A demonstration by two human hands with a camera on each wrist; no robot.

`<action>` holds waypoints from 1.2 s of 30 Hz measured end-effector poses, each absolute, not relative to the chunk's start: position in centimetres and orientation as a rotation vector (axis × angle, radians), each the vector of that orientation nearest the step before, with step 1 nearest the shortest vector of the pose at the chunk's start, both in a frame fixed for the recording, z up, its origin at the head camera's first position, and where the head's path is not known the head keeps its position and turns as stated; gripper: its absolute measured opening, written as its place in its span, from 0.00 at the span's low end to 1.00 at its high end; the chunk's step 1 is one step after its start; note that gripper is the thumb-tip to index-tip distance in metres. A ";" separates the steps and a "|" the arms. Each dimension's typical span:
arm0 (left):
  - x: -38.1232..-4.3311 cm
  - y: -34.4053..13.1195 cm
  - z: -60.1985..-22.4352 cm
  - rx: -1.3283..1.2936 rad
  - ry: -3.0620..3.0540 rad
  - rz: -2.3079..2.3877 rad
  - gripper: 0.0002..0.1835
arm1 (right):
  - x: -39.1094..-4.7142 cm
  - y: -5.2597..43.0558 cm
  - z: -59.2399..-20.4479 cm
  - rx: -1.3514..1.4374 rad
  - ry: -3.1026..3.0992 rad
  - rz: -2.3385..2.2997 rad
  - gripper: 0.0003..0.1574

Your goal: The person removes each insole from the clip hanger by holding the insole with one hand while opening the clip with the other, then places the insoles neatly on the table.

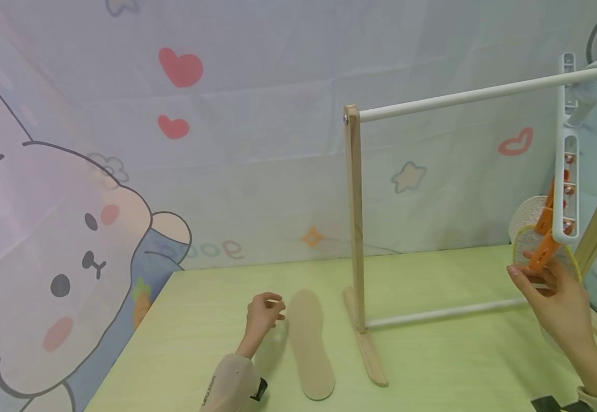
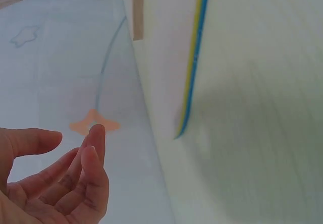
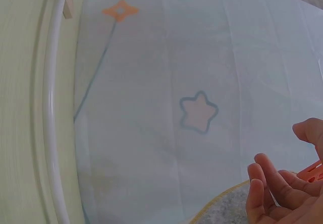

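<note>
Left hand (image 1: 263,316) first: hovered just beside the beige insole (image 1: 311,349), with fingers loosely bent and thumb apart, gripping nothing. Showed a gap to the insole's edge in the left wrist view. Found the insole lying flat on the green table (image 1: 201,343), right of that hand and left of the wooden post (image 1: 355,223). Logged next, rightward: a white top rod (image 1: 484,95) fixed to the post, plus a lower rod (image 1: 442,313) near the tabletop. At far right, held the right hand (image 1: 563,294) up at an orange clip (image 1: 544,252) on the white hanger (image 1: 559,183), hooked over the top rod. Had thumb and fingers apart rather than pinching, judging by the right wrist view; could not be sure of contact with the clip, half hidden there by the fingers. Noted a yellow-rimmed grey pad (image 1: 526,243) hanging at that clip, with a paler pad (image 1: 524,214) behind. Read clip work as the step in hand. For good results, needed to steady the hanger lightly, avoid pulling sideways on something hung from a round rod, and check for a square, full bite on the pad's edge before taking fingers away.
</note>
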State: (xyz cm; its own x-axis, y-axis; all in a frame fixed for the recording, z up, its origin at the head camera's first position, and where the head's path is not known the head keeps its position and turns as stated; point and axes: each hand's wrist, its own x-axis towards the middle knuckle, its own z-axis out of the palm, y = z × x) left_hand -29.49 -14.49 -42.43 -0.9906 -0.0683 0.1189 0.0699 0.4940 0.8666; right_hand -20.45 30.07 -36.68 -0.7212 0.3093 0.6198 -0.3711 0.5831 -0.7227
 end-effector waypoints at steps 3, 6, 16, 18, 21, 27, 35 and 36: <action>-29.3 -14.3 -41.9 -0.027 -2.563 -1.517 0.11 | -20.4 30.1 -36.7 0.050 -2.070 1.163 0.21; -28.9 -13.9 -41.2 -0.061 -2.534 -1.510 0.10 | -20.4 30.0 -36.7 0.049 -2.072 1.170 0.21; -27.1 -12.2 -38.8 -0.219 -2.467 -1.514 0.09 | -19.7 30.5 -36.2 -0.010 -2.129 1.128 0.18; -26.8 -11.9 -38.4 -0.233 -2.455 -1.523 0.09 | -19.5 30.5 -36.0 -0.027 -2.130 1.104 0.19; -26.4 -11.5 -37.9 -0.246 -2.435 -1.531 0.08 | -19.4 30.5 -35.9 -0.047 -2.129 1.085 0.19; -25.2 -10.6 -36.7 -0.299 -2.357 -1.547 0.08 | -19.4 30.4 -35.8 -0.055 -2.085 1.079 0.17; -22.4 -8.5 -34.0 -0.365 -2.264 -1.587 0.06 | -19.6 30.1 -35.7 -0.113 -1.981 1.070 0.19; -22.1 -8.3 -33.6 -0.374 -2.251 -1.585 0.06 | -19.6 30.0 -35.7 -0.118 -1.961 1.071 0.18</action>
State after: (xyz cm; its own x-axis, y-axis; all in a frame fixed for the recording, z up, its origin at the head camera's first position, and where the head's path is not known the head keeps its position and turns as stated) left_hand -22.10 -8.29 -33.62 -0.8997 0.0086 0.4364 0.4138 0.3350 0.8465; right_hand -19.61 30.02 -35.70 -0.6140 0.4510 0.6478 -0.3010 0.6249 -0.7203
